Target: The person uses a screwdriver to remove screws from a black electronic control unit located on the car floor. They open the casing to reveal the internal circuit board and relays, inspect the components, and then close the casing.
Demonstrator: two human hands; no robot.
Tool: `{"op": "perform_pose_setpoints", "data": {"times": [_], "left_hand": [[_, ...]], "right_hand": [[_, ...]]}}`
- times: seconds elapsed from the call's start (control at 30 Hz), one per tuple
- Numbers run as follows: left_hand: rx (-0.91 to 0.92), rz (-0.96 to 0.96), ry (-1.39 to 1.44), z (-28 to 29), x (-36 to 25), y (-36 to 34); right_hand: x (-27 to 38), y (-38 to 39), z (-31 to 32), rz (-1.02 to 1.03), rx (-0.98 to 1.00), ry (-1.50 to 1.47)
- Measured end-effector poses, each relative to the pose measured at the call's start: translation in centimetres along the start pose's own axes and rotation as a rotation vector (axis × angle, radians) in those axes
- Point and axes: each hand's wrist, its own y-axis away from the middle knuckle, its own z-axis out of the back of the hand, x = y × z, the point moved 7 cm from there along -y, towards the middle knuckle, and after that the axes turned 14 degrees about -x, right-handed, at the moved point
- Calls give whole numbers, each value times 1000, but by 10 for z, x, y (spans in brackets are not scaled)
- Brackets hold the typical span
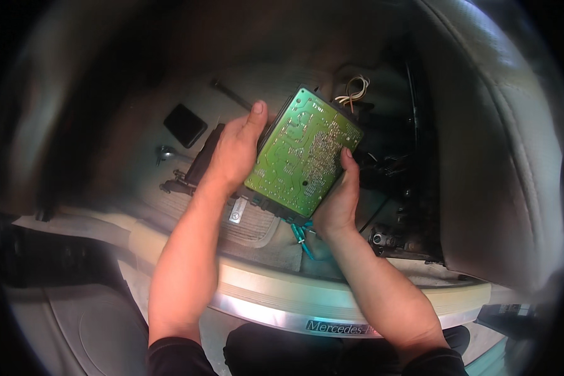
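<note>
A green circuit board (pixel 288 156) set in a black housing is held up between my two hands, its soldered side facing me and tilted to the right. My left hand (pixel 235 147) grips its left edge, thumb pointing up along the side and the fingers hidden behind. On the lower right edge, my right hand (pixel 341 197) is closed with its thumb against the board's rim. Teal connectors or wires (pixel 302 241) show below the board's lower corner. Behind its top right, a loop of pale wires (pixel 356 91) sticks out.
Below runs a car door sill (pixel 250 301) with a metal strip. On the footwell floor lie a black flat rectangular thing (pixel 185 125), a ratchet-like tool (pixel 167 152) and a dark bar (pixel 230 93). A ribbed mat (pixel 244 229) lies under my left wrist. A light seat (pixel 495 144) stands on the right, beside dark seat rails (pixel 413 182).
</note>
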Motion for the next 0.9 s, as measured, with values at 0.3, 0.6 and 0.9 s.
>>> {"op": "perform_pose_setpoints", "data": {"times": [0.3, 0.6, 0.9], "left_hand": [[-33, -60, 47, 0, -5, 6], [-38, -137, 72, 3, -2, 0], [-35, -178, 102, 1, -9, 6]], "right_hand": [[8, 10, -7, 32, 49, -44], [15, 16, -10, 56, 52, -36], [9, 2, 2, 134, 2, -59]]}}
